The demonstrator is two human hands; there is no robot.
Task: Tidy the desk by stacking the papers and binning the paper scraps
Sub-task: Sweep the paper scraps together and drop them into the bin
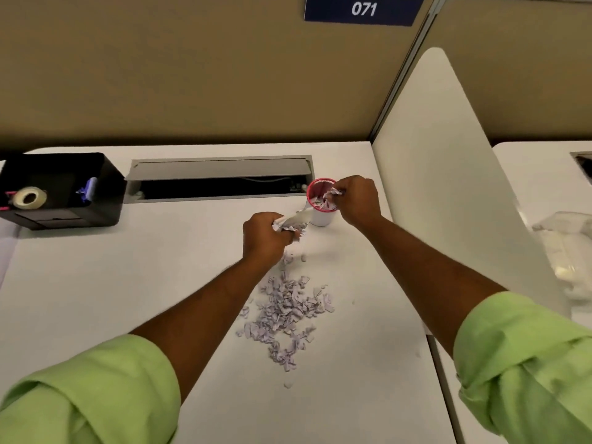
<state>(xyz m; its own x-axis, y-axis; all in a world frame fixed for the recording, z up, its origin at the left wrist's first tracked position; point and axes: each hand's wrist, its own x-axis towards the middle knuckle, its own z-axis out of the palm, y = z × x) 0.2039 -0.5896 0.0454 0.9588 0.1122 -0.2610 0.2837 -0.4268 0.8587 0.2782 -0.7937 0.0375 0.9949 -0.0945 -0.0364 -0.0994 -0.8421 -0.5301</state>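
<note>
A small white cup with a red mesh rim [321, 216] stands on the white desk [128, 283] and serves as the bin; torn scraps fill its mouth. My right hand [357, 200] is over the rim, fingers pinched on a clump of scraps. My left hand [264, 238] hovers just left of the cup, closed on a handful of scraps and a white paper piece that juts toward the cup. A loose pile of pale lilac paper scraps [288, 312] lies on the desk between my forearms. A few scraps [302, 256] sit or fall below my left hand.
A black desk organiser [61, 190] with a tape roll [29, 197] stands at the far left. An open cable tray [221, 182] runs along the back of the desk. A white divider panel [448, 187] bounds the right side; clear plastic [567, 248] lies beyond it.
</note>
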